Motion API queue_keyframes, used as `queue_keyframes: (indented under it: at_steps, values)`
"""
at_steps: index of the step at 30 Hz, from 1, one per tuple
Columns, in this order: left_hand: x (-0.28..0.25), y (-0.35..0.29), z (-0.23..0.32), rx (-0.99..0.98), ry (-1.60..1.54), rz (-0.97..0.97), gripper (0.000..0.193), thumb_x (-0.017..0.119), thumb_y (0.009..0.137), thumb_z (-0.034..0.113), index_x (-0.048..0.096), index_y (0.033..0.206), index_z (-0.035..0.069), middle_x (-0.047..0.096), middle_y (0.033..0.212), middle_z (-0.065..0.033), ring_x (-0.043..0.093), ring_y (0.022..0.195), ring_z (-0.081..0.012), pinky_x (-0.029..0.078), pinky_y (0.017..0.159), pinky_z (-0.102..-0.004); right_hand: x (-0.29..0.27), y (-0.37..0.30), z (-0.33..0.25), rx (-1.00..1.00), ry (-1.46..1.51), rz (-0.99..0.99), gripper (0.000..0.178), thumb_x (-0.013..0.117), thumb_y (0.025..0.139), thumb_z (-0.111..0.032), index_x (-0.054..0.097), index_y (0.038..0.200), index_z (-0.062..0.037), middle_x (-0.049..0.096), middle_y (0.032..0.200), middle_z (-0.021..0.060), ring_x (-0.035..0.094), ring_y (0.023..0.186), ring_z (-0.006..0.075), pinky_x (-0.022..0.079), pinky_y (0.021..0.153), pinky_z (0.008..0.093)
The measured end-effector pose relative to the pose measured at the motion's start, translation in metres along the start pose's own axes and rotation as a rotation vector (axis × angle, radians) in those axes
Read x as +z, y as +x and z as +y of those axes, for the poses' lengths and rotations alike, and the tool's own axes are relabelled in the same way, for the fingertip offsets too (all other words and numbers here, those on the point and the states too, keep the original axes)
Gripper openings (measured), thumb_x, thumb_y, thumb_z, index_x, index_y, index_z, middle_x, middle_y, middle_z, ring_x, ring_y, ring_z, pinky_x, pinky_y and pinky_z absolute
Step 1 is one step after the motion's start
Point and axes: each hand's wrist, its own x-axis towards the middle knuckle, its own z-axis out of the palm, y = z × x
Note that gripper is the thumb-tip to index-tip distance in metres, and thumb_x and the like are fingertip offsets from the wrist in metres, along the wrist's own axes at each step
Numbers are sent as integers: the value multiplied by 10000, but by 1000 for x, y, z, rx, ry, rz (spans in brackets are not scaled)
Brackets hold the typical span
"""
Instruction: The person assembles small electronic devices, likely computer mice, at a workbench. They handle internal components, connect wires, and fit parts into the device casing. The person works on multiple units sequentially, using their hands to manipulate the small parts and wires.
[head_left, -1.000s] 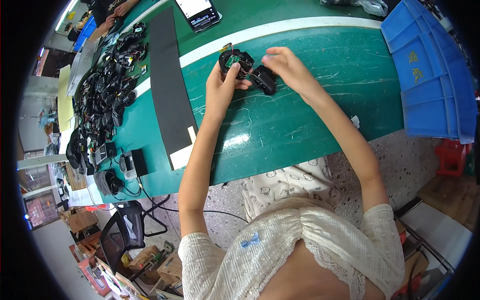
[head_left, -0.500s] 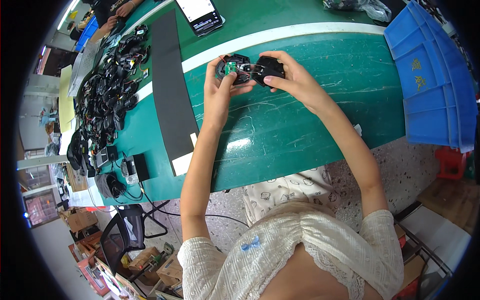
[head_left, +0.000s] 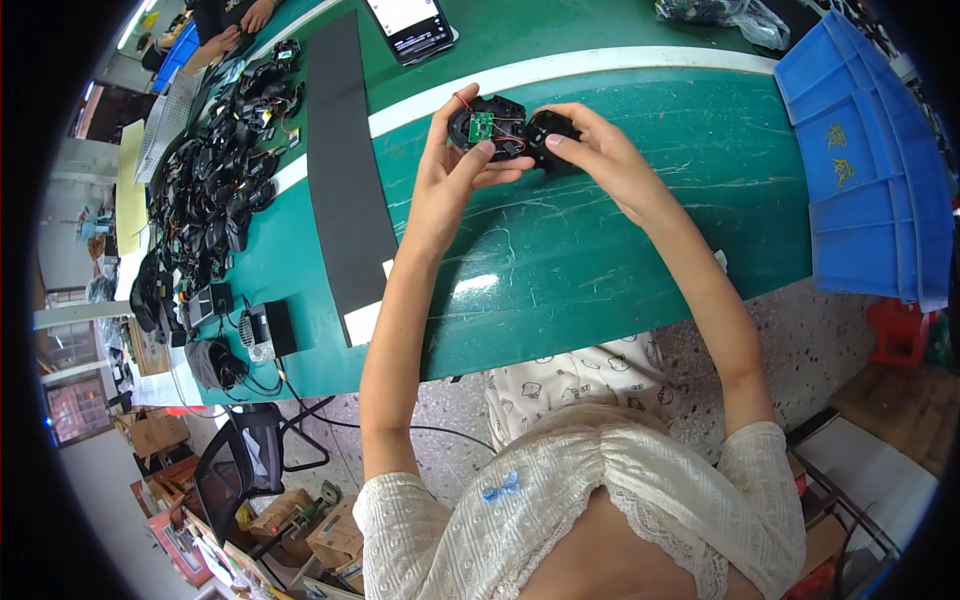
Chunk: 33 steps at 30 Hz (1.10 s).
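Above the green bench I hold the two halves of an opened black plastic device. My left hand [head_left: 457,165] is closed round the rounded half [head_left: 500,108], with the thumb on its inner side by a small green circuit board [head_left: 481,127]. In my right hand [head_left: 597,150] is the other black half [head_left: 545,128], gripped between thumb and fingers. Thin wires, some red, run across the rounded half towards the other one. The two halves are side by side, with their edges close together.
Many black devices with wires [head_left: 205,180] lie heaped at the left, beyond a dark mat strip [head_left: 345,160]. A phone [head_left: 412,30] lies at the back. On the right stands a blue crate [head_left: 865,170]. A black power box [head_left: 268,330] sits near the left front edge.
Both hands have shifted slightly to the right. The half in my right hand has turned, and its face looks different now. The rounded half has tilted a little.
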Motion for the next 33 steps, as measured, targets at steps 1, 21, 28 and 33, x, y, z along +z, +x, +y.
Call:
queue_keyframes:
  at_steps: [1,21,28,33]
  values:
    - [0,0,0,17,0,-19,587,434,832,-3,227,1376,77,486,1158,-196,639,868,-291,555,743,-301,-1,1,0,-3,7,25,327,537,884,-144,482,1174,-3,568,1032,80,543,916,114,438,802,245]
    - [-1,-4,4,17,-56,-141,668,543,808,-22,188,1364,84,483,1168,-223,603,980,-306,527,824,-314,-5,-3,-14,6,391,-4,335,410,950,-233,499,1184,-10,570,974,56,538,764,82,453,585,230]
    - [-5,-5,6,21,-86,-151,595,512,815,-82,219,1315,56,511,1121,-228,613,954,-311,544,799,-305,-7,-2,-15,11,450,-33,343,407,949,-225,488,1205,-10,569,1004,62,553,798,87,469,625,233]
    - [-6,-3,3,27,-19,-188,574,520,825,-71,230,1307,45,516,1117,-228,623,936,-290,546,793,-301,-3,-1,-12,-192,83,107,298,460,917,-154,503,1182,-24,560,1031,63,543,892,123,446,771,243]
